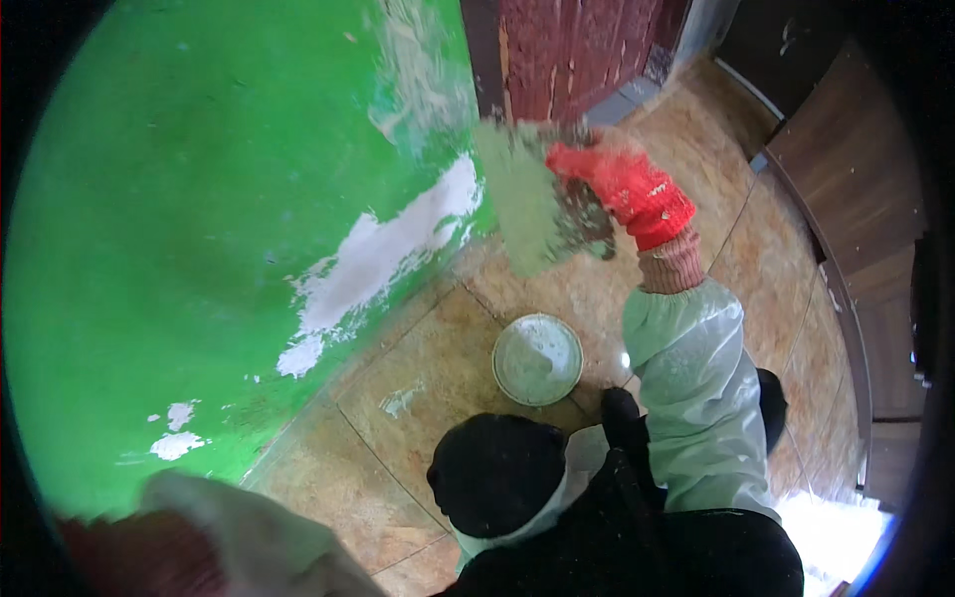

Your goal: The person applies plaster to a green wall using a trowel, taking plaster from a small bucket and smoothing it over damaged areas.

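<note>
My right hand (622, 189), in a red glove with dark, plaster-smeared fingers, is closed around a wide putty knife (522, 204). The broad blade looks greenish and smeared, and motion blurs it. It stands at the lower edge of the green wall (199, 249), close to the door frame; whether it touches the wall I cannot tell. White filler (383, 249) covers a long slanting patch of that wall. At the lower left my left hand (144, 557) is a reddish blur beside a pale sleeve, its fingers indistinct. A round white tub (538, 360) with pale filler in it sits on the floor.
A worn dark red door (577, 55) stands beyond the blade. Brown tiles (398, 468) cover the floor, with a white smear (401, 398) near the tub. My black-covered knee (497, 473) is close to the tub. Wooden cabinets (856, 179) line the right side.
</note>
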